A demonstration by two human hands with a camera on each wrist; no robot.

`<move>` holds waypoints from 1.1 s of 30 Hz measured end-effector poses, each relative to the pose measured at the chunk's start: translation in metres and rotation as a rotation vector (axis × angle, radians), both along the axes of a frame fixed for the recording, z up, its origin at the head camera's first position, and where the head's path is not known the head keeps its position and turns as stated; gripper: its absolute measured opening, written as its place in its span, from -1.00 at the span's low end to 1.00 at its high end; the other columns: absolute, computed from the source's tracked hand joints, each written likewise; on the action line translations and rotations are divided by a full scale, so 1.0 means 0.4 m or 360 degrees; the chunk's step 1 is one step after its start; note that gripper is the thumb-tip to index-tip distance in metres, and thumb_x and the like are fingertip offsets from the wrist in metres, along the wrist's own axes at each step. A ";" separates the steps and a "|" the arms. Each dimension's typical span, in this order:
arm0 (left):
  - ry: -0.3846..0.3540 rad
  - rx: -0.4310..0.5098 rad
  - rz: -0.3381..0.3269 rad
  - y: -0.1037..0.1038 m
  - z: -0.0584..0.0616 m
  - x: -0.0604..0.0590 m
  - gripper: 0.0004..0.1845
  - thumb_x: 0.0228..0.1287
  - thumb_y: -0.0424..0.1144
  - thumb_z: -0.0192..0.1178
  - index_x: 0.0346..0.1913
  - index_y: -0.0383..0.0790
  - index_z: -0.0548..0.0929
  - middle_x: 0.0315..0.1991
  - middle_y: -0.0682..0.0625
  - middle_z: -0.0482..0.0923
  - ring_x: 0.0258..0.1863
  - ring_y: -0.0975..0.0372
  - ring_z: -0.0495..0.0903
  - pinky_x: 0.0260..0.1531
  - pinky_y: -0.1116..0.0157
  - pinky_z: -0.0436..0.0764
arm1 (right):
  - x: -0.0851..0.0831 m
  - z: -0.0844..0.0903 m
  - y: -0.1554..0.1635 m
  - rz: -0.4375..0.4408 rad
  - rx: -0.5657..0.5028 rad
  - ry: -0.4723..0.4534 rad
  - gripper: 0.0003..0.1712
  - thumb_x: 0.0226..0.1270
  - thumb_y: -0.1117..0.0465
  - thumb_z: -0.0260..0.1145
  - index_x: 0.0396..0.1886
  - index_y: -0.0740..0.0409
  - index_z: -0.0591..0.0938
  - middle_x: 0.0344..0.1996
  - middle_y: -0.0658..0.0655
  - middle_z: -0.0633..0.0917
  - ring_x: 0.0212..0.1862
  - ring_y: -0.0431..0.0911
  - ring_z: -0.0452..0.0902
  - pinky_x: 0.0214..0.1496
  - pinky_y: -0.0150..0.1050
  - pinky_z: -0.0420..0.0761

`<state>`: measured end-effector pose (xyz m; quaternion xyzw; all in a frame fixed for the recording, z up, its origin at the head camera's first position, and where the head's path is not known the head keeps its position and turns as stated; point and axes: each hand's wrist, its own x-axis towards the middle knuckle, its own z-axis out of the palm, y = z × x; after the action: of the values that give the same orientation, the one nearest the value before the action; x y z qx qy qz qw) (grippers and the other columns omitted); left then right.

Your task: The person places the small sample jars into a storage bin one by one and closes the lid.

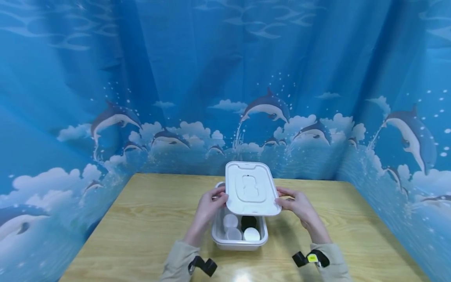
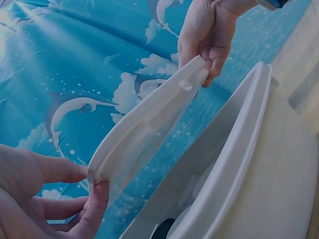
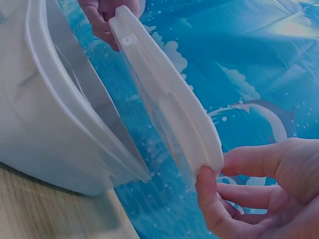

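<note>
A white rectangular lid [image 1: 251, 188] with rounded corners is held up above a white storage box [image 1: 240, 247], offset toward its right and far side. My left hand [image 1: 208, 209] pinches the lid's left edge between thumb and fingers. On the opposite edge, my right hand [image 1: 297, 205] has the same kind of pinch. Both wrist views show the lid apart from the box rim [image 2: 247, 134]. Inside the box's near part stand several round-topped items, among them a black one [image 1: 248, 222] and a bright white one [image 1: 251, 234]; the lid hides the far part.
The box stands on a light wooden table [image 1: 155, 219]. Behind and beside the table hangs a blue curtain [image 1: 197, 78] printed with dolphins and clouds. Each wrist carries a black strapped camera, one of them the left camera [image 1: 204, 266].
</note>
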<state>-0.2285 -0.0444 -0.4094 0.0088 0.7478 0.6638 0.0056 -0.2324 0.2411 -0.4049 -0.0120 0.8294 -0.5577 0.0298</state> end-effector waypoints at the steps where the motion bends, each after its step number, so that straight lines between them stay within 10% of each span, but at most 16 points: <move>1: -0.0008 -0.0007 0.0001 -0.003 0.001 0.002 -0.56 0.40 -0.34 0.24 0.27 -0.46 0.55 -0.11 -0.18 0.61 -0.21 0.20 0.67 -0.11 0.27 0.75 | 0.001 0.000 -0.003 -0.0003 0.0003 -0.0006 -0.34 0.37 0.29 0.35 0.41 0.40 0.42 0.06 0.34 0.61 -0.23 -0.10 0.68 -0.08 -0.13 0.73; 33: -0.0167 0.0175 0.0014 -0.033 0.015 0.001 -0.50 0.44 -0.22 0.24 0.34 -0.33 0.48 0.17 -0.30 0.61 0.01 0.05 0.68 -0.10 0.22 0.76 | 0.020 0.033 -0.031 -0.0025 -0.0027 0.0011 -0.36 0.39 0.28 0.31 0.43 0.31 0.43 0.05 0.29 0.58 -0.24 -0.10 0.68 -0.13 -0.24 0.72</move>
<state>-0.2280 -0.0576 -0.4033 -0.0289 0.7090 0.7034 0.0414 -0.2242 0.2287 -0.3917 -0.0077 0.8248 -0.5649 0.0224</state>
